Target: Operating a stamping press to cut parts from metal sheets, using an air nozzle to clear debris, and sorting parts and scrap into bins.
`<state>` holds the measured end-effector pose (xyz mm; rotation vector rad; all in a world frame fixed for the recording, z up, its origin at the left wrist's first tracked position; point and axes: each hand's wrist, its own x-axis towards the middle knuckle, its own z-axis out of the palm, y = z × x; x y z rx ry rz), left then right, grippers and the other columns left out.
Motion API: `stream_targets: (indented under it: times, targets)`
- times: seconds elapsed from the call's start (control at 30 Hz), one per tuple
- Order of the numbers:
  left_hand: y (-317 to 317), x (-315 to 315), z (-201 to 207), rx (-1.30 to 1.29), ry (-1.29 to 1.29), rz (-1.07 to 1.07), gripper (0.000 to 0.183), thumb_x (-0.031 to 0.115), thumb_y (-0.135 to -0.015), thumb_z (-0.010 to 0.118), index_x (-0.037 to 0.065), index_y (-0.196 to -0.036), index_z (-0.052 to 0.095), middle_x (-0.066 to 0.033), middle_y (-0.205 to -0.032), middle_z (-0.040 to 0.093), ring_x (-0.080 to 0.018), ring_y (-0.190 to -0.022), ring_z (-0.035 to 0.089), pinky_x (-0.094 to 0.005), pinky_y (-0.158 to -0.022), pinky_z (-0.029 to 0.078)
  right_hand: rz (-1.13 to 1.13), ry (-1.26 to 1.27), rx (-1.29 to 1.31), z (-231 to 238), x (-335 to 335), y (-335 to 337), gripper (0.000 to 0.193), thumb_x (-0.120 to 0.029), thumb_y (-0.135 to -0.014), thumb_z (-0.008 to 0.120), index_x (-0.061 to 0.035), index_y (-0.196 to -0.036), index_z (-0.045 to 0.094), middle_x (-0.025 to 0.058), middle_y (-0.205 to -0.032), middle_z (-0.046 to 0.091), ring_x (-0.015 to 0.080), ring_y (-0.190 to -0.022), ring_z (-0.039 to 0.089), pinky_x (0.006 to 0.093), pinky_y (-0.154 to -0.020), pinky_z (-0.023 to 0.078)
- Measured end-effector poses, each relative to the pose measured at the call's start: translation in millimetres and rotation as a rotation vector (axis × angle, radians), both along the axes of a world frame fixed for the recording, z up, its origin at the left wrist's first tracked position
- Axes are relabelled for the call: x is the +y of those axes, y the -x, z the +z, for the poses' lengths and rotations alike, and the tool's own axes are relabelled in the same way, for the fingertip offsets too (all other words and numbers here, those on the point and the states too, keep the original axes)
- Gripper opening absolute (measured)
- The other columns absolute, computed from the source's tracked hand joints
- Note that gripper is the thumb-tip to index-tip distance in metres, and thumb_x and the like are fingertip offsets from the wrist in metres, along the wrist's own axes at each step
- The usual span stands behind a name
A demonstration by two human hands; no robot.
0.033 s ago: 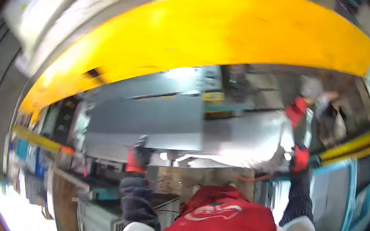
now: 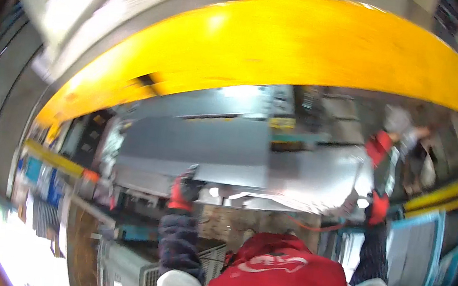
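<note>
A wide, shiny metal sheet (image 2: 314, 177) lies flat in front of me under the yellow beam, with a duller grey part (image 2: 200, 148) on its left; I cannot tell whether that is a separate sheet. My left hand (image 2: 186, 190), in a red and dark glove, is closed on the near edge at the left, thumb on top. At the near right corner my right hand (image 2: 377, 208), in a similar glove, grips the edge; its fingers are blurred. Just beyond it, another person's red-gloved hand (image 2: 379, 146) is at the sheet's right end.
A thick yellow machine beam (image 2: 284, 43) spans the far side. Yellow rails (image 2: 441, 196) run at the right, above a blue-framed panel (image 2: 413, 251). A grey slatted crate (image 2: 149, 268) stands below my left arm. An orange-red cable (image 2: 315, 226) hangs under the sheet's near edge.
The whole view has shifted, so the scene sits slightly further right and lower. Both my hands stay at the sheet's near edge, with the grip unchanged.
</note>
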<state>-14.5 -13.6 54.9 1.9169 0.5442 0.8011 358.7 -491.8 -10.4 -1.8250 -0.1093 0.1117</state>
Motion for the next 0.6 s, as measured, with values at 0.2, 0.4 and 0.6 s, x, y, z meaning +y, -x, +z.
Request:
stream_targets:
  times: [0.2,0.4,0.6]
  targets:
    - [-14,17,-61,-0.069,0.221,0.092,0.030,0.015,-0.074,0.058,0.002,-0.101,0.057,-0.0093,-0.087,0.060,-0.0157,-0.072,0.057,-0.0272,-0.067,0.047,0.094,-0.063,0.304,-71,16,49,0.032,-0.020,-0.069,0.067,0.0029,-0.089,0.057,0.0097,-0.077,0.060,0.0173,-0.066,0.054,0.0317,-0.060,0.043]
    - [-53,59,-82,0.199,-0.185,0.096,0.033,0.002,-0.072,0.055,-0.005,-0.104,0.053,-0.0169,-0.100,0.059,-0.0153,-0.088,0.059,-0.0276,-0.080,0.045,0.203,0.252,0.083,-149,32,114,0.053,-0.026,-0.064,0.072,0.0075,-0.100,0.052,0.0152,-0.096,0.056,0.0233,-0.086,0.052,0.0326,-0.078,0.040]
    - [-118,90,-47,-0.535,0.747,-0.056,0.022,0.002,-0.078,0.042,-0.007,-0.093,0.056,-0.0182,-0.097,0.058,-0.0233,-0.088,0.058,-0.0293,-0.080,0.046,0.106,0.491,0.242,-107,40,165,0.064,-0.031,-0.066,0.070,0.0064,-0.112,0.047,0.0194,-0.101,0.053,0.0263,-0.096,0.049,0.0343,-0.085,0.037]
